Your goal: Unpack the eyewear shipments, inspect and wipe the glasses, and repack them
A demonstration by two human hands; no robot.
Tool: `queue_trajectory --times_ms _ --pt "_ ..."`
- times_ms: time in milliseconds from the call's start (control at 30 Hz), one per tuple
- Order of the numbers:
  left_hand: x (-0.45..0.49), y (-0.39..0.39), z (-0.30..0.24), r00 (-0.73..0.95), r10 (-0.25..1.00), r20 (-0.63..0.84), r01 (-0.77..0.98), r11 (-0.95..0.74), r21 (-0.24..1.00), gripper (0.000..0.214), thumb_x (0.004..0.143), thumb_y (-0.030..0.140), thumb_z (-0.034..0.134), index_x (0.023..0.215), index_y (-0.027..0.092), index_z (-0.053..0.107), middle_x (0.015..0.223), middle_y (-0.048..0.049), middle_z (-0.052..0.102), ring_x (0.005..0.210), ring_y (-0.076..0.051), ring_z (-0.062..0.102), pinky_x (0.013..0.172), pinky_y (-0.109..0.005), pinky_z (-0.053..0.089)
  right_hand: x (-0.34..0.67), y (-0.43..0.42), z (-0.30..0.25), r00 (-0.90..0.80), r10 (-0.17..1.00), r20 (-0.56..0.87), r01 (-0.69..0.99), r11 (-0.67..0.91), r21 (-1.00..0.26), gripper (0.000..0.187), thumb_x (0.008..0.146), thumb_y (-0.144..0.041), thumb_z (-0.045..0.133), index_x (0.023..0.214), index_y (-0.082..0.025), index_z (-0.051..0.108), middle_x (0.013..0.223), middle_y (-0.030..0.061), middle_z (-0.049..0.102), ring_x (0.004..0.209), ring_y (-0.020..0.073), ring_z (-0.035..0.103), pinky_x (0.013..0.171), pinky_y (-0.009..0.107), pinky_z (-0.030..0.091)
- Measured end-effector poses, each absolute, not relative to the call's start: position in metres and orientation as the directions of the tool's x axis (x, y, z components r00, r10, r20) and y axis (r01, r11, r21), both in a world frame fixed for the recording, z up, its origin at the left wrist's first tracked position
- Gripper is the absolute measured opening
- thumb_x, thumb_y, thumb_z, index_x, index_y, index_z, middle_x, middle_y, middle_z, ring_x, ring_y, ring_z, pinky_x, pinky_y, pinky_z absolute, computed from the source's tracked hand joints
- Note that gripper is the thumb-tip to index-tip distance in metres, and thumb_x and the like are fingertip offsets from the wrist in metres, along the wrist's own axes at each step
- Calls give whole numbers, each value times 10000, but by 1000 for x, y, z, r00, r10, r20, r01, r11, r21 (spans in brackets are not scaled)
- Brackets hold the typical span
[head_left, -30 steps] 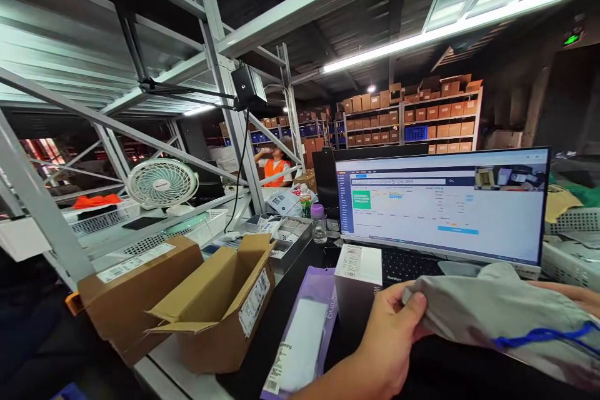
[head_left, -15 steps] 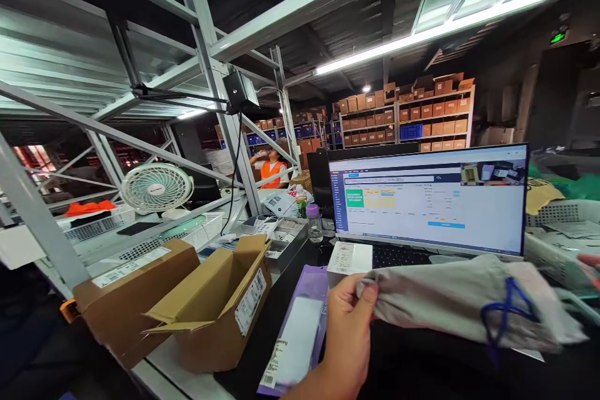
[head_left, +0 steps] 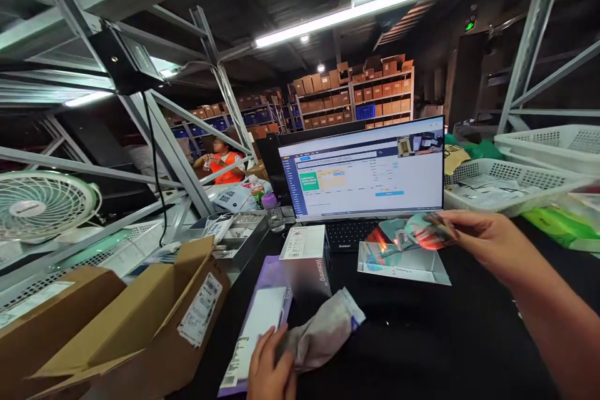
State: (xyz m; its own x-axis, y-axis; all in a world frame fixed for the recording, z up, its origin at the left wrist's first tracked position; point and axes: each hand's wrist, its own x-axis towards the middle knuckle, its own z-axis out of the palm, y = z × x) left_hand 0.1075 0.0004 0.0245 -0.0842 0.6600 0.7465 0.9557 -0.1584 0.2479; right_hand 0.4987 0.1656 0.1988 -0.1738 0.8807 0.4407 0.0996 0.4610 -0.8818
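Observation:
My left hand (head_left: 272,365), low in the view, closes on one end of a grey cloth drawstring pouch (head_left: 323,334). The pouch lies on the black desktop, its blue cord end pointing away to the right. On the right, my right hand (head_left: 473,234) pinches a shiny, multicoloured thin piece (head_left: 422,231), whose exact kind I cannot make out. It hangs above an open, shallow white box (head_left: 407,269). Between the hands stands a grey-and-white carton (head_left: 307,262), and a purple package (head_left: 262,300) with a white panel lies beside my left hand.
An open cardboard box (head_left: 135,325) stands at the left. Behind the desk items are a monitor (head_left: 360,181) and keyboard (head_left: 349,236). A purple-capped bottle (head_left: 273,214), a fan (head_left: 42,205) and white baskets (head_left: 510,169) surround the desk. A person in an orange vest (head_left: 225,165) is farther back.
The pouch has gone from being held up to lying on the desk. My right hand has come in over the white box with the shiny piece. The view has swung right.

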Motion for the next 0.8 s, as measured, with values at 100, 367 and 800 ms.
queue_trajectory --times_ms 100,367,800 --pt "89 7 11 219 729 648 973 -113 -202 420 748 29 505 982 295 730 1228 -111 685 1099 -350 660 890 -551 557 480 170 190 -230 843 486 143 523 -840 452 731 -588 783 977 -210 809 1053 124 770 970 324 706 876 463 575" --pt "147 18 78 163 658 735 930 -352 109 737 797 305 676 1453 197 358 1404 -183 527 1258 -311 573 946 -422 572 446 160 182 -277 769 576 152 627 -764 324 809 -514 715 920 -226 814 1034 128 774 963 291 718 888 465 581" --pt "211 97 172 -39 961 274 5 -274 962 362 776 448 756 1018 184 707 998 -49 728 1019 -198 661 952 -295 497 442 162 187 -289 867 405 -208 356 -911 433 638 -558 856 843 -181 802 818 58 737 792 208 668 710 324 568"
